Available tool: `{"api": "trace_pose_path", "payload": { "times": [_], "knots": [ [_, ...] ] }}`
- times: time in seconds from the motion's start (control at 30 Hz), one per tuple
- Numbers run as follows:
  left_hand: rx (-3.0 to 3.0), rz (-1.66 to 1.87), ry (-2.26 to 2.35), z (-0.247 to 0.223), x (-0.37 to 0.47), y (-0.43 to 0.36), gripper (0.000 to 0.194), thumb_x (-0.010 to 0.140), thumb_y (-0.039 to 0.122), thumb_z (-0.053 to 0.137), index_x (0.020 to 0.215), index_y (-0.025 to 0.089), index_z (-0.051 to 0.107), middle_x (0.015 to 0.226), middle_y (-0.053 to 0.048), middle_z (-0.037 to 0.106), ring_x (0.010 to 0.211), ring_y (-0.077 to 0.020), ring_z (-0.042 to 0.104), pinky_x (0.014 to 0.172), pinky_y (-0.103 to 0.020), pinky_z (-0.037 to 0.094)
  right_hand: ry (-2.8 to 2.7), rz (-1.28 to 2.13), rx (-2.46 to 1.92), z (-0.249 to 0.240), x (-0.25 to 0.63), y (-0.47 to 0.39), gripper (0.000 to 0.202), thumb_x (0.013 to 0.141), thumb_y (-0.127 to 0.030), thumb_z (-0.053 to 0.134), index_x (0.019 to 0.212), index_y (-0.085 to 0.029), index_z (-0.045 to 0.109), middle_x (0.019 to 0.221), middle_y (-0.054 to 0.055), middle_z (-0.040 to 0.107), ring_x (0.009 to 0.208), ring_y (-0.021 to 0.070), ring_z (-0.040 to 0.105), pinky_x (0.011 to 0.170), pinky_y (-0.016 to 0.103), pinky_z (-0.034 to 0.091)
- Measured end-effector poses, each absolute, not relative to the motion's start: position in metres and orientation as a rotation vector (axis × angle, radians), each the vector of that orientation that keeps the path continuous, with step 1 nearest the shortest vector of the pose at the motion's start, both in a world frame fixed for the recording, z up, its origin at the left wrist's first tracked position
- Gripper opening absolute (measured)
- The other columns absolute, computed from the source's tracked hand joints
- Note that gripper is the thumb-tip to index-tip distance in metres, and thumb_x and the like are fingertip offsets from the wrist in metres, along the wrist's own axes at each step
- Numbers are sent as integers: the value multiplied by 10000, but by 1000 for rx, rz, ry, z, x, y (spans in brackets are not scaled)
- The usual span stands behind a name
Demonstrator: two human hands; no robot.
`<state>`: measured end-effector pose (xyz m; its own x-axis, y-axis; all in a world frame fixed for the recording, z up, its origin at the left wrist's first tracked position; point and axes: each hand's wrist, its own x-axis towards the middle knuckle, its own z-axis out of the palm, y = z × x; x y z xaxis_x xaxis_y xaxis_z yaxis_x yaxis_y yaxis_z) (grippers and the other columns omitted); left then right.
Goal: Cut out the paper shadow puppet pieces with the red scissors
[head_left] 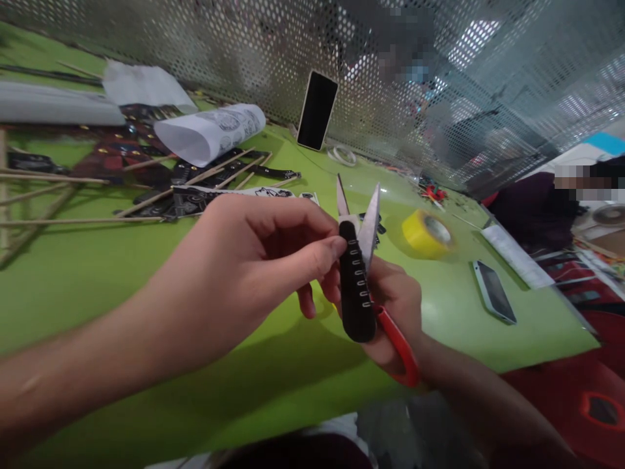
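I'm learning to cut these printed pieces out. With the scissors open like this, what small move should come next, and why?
Probably close the scissors. Their blades stand open around the top of the black strip, which the left hand pinches steady, while the right hand grips the red handles.

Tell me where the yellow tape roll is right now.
In the head view, the yellow tape roll lies on the green table, right of the scissors and left of a flat phone.

Right hand [395, 312] mostly hid behind black cutout [355, 286] and scissors [378, 273]; scissor grip unclear. Both forearms were cut off by frame edges. Print on paper roll [209, 133] was too small to read.
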<state>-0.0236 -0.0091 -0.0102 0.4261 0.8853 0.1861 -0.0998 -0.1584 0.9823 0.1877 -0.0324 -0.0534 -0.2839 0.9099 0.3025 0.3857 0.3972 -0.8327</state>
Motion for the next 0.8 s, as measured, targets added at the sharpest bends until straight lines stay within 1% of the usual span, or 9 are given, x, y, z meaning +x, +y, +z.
{"api": "trace_pose_path", "payload": {
  "times": [0.07, 0.1, 0.3, 0.43, 0.57, 0.63, 0.73, 0.8],
  "knots": [
    [1486, 1032, 745, -10, -23, -8, 183, 913, 161, 698, 760, 240, 760, 662, 44, 758, 582, -125, 737, 517, -173, 639, -1835, 825, -1057, -52, 187, -34, 52, 900, -222, 719, 859, -255, 718, 782, 13, 654, 697, 205, 624, 619, 330, 526],
    [1496, 1036, 749, -10, -23, -8, 175, 910, 161, 699, 769, 239, 765, 666, 45, 762, 580, -124, 738, 515, -171, 638, -1824, 825, -1045, -51, 186, -35, 61, 883, -200, 717, 862, -257, 724, 775, 8, 649, 683, 199, 609, 604, 323, 511],
    [1486, 1034, 745, -10, -22, -9, 174, 911, 176, 675, 768, 230, 759, 657, 45, 760, 579, -120, 743, 503, -160, 636, -1778, 851, -1081, -46, 183, -37, 119, 847, -140, 737, 801, -247, 711, 733, -25, 621, 638, 160, 549, 589, 288, 458],
    [1467, 1025, 732, -10, -22, -9, 173, 916, 166, 671, 779, 229, 756, 669, 48, 767, 591, -114, 746, 511, -149, 639, -1810, 870, -1055, -45, 184, -37, 125, 835, -129, 760, 863, -251, 762, 770, -30, 650, 655, 149, 556, 586, 271, 434],
    [1479, 1020, 722, -9, -23, -8, 170, 916, 165, 686, 776, 232, 757, 662, 49, 764, 590, -116, 744, 509, -154, 638, -1819, 852, -1071, -45, 185, -38, 185, 818, -66, 730, 833, -250, 732, 771, -43, 644, 677, 138, 575, 605, 264, 441],
    [1483, 1028, 723, -9, -23, -9, 182, 913, 151, 684, 771, 235, 759, 658, 51, 761, 585, -115, 742, 505, -155, 633, -1817, 836, -1089, -45, 184, -39, 181, 820, -65, 712, 827, -246, 717, 770, -39, 651, 681, 142, 589, 610, 274, 453],
    [1485, 1030, 715, -9, -24, -9, 222, 931, 149, 682, 743, 238, 759, 649, 52, 759, 588, -115, 742, 512, -155, 630, -1789, 773, -1135, -44, 182, -40, 152, 826, -100, 711, 780, -239, 671, 725, -40, 631, 634, 140, 557, 596, 289, 456],
    [1484, 1025, 711, -9, -24, -9, 237, 943, 155, 684, 734, 236, 762, 648, 50, 762, 587, -115, 741, 519, -158, 632, -1801, 747, -1136, -43, 181, -40, 152, 800, -105, 700, 758, -241, 647, 703, -46, 612, 619, 140, 543, 603, 294, 472]
  ]
}}
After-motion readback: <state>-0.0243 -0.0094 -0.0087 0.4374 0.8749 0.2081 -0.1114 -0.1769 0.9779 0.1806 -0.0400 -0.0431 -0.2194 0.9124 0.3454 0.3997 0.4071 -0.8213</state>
